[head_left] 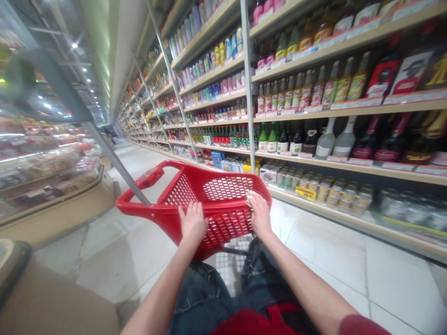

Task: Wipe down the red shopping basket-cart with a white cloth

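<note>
The left hand and right hand gripped the red basket by its near rim mid-aisle, fingers together and curled over. Shelves of bottles stood right, a counter and slanted pole left.

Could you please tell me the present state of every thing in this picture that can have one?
Red perforated plastic basket: held at its near rim, nothing visible inside.
Left hand: fingers curled over the rim.
Right hand: gripping the rim, small white scrap under its fingers.
Long wooden shelves: stocked with bottles and jars.
Glass display counter: filled, blurred.
</note>
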{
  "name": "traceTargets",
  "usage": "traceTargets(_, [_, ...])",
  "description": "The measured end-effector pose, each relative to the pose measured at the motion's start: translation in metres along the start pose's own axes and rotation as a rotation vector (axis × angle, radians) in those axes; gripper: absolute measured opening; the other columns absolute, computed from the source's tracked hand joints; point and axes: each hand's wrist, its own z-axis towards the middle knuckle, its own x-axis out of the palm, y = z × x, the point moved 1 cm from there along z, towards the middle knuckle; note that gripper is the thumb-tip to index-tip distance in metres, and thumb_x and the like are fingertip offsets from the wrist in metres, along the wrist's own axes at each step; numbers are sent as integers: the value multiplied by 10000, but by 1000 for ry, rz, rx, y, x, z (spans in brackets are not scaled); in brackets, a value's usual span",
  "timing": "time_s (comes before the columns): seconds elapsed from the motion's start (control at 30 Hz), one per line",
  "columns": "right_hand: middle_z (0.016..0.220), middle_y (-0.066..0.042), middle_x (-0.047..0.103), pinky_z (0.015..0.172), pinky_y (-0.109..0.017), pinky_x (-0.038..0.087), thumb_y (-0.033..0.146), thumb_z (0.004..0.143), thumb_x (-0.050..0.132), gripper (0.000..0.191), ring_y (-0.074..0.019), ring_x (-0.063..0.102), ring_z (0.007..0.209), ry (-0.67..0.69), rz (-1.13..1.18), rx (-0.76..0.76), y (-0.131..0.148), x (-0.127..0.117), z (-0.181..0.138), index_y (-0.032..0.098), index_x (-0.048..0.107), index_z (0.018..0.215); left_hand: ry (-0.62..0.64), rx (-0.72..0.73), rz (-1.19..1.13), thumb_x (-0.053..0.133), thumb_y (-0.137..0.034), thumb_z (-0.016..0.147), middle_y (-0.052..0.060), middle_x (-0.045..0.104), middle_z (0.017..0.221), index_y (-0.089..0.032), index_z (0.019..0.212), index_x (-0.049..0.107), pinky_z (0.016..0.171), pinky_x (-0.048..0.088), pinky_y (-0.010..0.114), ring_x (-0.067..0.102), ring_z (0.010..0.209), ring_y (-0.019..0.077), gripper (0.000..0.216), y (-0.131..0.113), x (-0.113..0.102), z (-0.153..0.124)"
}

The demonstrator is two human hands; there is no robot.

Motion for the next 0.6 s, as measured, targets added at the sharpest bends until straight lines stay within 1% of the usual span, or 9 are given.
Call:
traceTargets(0.1, [1304,-83,482,1022,-451,280,9,777,319,534,-207,321,1275,69,-9,-67,19,13,2,190,478,1254,-10,18,-16,432,-251,771,162,511,1280,-79,1248,459,1070,106,578,384,1243,287,508,-8,1,1])
traceTargets(0.17, [1320,-81,471,1020,-445,286,-3,770,318,546,-207,303,1288,105,-26,-81,18,17,5,192,481,1253,9,12,-34,437,-256,770,152,510,1285,-88,1249,458,1069,106,580,387,1242,285,508,-11,1,3])
traceTargets(0.27, [1314,-77,482,1014,-444,302,-22,733,330,574,-209,309,1289,126,-46,-68,1,17,11,199,504,1233,47,15,-68,437,-270,774,131,490,1314,-116,1259,450,1075,101,574,369,1259,270,509,-11,-2,7])
traceTargets(0.33, [1294,-82,501,1009,-454,311,-20,717,335,574,-212,347,1266,96,-58,-23,-16,15,16,195,519,1217,61,24,-91,433,-276,777,114,485,1323,-136,1262,450,1083,88,566,364,1266,260,505,-8,-6,9])
traceTargets(0.4, [1285,-84,508,1008,-461,317,-13,708,330,577,-209,385,1238,50,-61,13,-34,13,23,186,520,1216,44,-8,-95,426,-277,778,111,467,1341,-139,1267,449,1089,72,561,353,1276,257,509,0,-9,9])
traceTargets(0.47, [1279,-83,512,1008,-461,323,-3,702,325,579,-205,405,1218,10,-53,30,-44,12,30,179,520,1216,7,-46,-69,422,-272,775,121,433,1367,-124,1279,440,1093,60,555,318,1299,263,525,9,-12,6])
traceTargets(0.53, [1263,-87,523,1004,-455,335,-3,692,327,577,-203,420,1203,1,-33,27,-42,15,37,170,532,1203,-21,-39,-37,426,-261,767,125,406,1385,-112,1293,425,1099,46,542,274,1323,266,547,15,-13,2])
traceTargets(0.6, [1235,-94,545,1000,-441,350,-10,694,327,566,-196,444,1179,39,14,-15,-23,24,41,161,551,1185,-19,-11,-32,426,-257,765,127,406,1384,-104,1304,414,1105,40,528,260,1330,266,560,14,-13,1])
